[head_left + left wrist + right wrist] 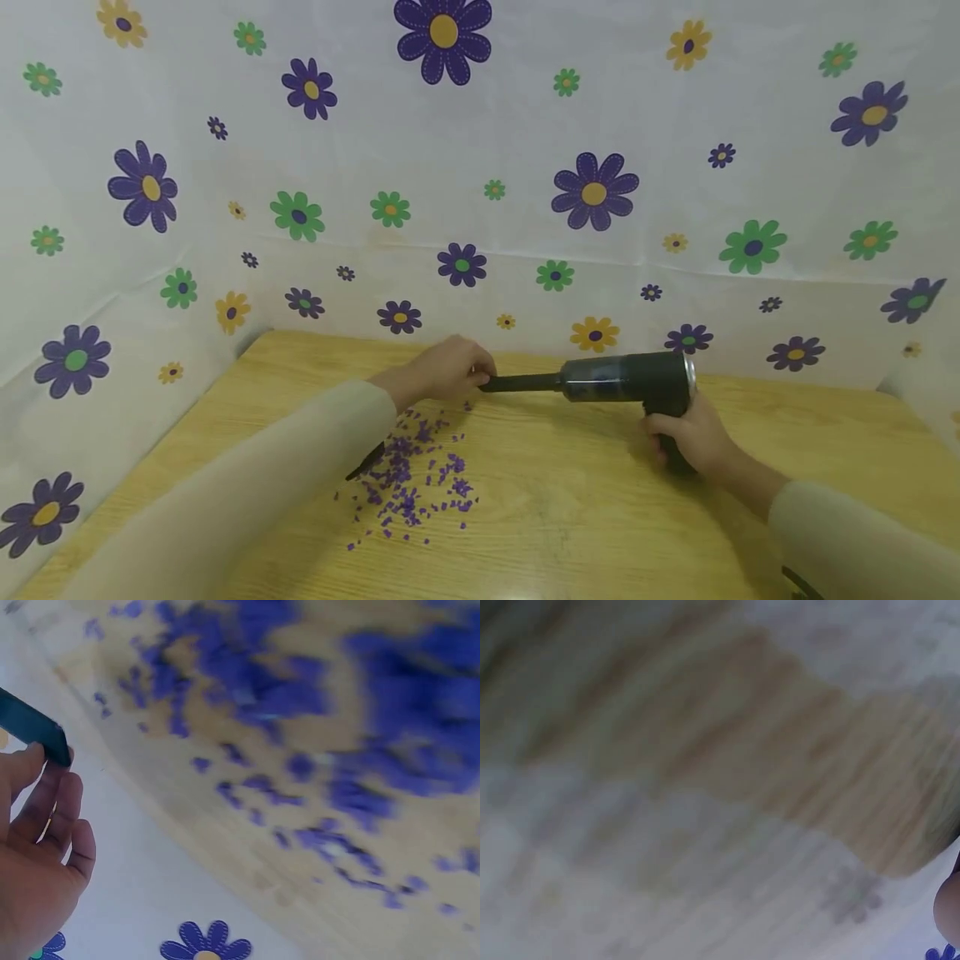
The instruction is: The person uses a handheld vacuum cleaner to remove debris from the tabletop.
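A black handheld vacuum [656,377] with a see-through cup is held level above the wooden table. My right hand [703,437] grips its handle at the right. At the other end, my left hand [452,368] pinches the tip of the narrow nozzle [525,382] between thumb and fingers. The left wrist view shows the same pinch, with the nozzle [34,729] at the left edge. Small purple scraps [407,502] lie scattered below and beside my left forearm. The right wrist view is blurred; only a bit of a finger [949,911] shows at its edge.
The wooden table [570,517] meets a white flowered sheet [510,225] along its back and both sides. A dark object [365,463], partly hidden by the left sleeve, shows near the scraps.
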{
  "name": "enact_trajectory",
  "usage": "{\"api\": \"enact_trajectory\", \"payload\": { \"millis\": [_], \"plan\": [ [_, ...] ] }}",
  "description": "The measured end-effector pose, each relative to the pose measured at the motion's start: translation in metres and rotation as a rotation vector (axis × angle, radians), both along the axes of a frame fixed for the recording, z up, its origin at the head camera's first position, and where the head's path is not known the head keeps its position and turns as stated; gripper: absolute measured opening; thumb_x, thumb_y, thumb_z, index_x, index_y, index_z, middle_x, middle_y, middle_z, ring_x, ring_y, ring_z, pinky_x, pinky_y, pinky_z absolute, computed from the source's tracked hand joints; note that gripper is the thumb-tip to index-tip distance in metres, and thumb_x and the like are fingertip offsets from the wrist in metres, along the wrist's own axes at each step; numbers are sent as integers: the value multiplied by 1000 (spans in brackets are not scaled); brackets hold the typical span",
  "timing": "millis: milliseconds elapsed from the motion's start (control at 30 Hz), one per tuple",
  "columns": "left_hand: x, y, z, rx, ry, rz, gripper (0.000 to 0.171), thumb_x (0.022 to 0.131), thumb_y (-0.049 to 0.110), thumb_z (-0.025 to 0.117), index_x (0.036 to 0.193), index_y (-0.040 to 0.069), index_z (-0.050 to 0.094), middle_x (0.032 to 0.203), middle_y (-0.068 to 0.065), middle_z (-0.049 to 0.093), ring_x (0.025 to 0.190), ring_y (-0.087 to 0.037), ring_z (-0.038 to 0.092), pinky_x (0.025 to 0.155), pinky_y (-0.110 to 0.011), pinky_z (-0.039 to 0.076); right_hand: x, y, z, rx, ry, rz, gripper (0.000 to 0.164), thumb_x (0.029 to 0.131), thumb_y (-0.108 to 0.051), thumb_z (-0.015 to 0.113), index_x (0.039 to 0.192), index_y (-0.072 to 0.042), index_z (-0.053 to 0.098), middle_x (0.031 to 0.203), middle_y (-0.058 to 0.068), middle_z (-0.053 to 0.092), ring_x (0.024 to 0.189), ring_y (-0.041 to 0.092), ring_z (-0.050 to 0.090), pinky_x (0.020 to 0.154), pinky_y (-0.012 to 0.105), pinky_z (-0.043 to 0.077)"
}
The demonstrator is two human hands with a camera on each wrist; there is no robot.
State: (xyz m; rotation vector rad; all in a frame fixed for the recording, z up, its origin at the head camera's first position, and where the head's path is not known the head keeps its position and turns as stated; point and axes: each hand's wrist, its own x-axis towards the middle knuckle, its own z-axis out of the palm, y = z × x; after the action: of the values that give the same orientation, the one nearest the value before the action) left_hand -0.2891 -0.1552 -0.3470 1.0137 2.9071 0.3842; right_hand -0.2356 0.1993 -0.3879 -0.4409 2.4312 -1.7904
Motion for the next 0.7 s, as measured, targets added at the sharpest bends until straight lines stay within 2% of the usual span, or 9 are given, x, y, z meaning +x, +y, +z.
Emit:
{"api": "enact_trajectory", "payload": {
  "millis": [67,167,367,433,533,700],
  "plan": [
    [-8,8,0,24,16,14,19,96,5,62,109,5,75,109,-8,75,106,-25,70,98,-37,54,-1,6,-1,-27,-1,-22,16,85,2,64,93,2,50,58,3,58,44,18,56,45,40,54],
    [-17,23,1,18,-11,38,23,96,4,61,113,8,75,115,-8,74,114,-25,67,104,-38,50,-1,15,-1,-34,2,-58,12,86,3,63,90,1,51,59,2,59,44,18,55,45,39,54],
    [-29,40,0,-111,-94,60,23,95,7,65,116,10,74,120,-8,72,118,-26,65,107,-39,48,-4,22,1,81,-1,-113,12,86,-4,64,83,3,55,56,4,58,43,21,56,47,37,53],
    [-31,40,1,-148,-83,48,21,93,11,69,113,9,75,118,-8,73,115,-25,66,104,-38,50,-8,21,2,120,-2,-117,14,85,-7,65,80,3,56,55,4,58,43,21,57,48,36,52],
    [-31,32,1,-170,-62,35,18,90,16,73,107,10,77,111,-5,75,108,-23,68,101,-36,52,-13,17,3,131,-3,-95,15,84,-7,65,77,3,56,54,5,58,42,21,57,47,36,52],
    [-18,11,2,-186,-79,-2,15,88,19,75,101,11,79,104,-3,77,100,-21,70,95,-34,55,-21,7,2,96,-9,0,16,82,-2,65,89,4,51,57,7,57,43,20,55,44,38,52]
  ]
}}
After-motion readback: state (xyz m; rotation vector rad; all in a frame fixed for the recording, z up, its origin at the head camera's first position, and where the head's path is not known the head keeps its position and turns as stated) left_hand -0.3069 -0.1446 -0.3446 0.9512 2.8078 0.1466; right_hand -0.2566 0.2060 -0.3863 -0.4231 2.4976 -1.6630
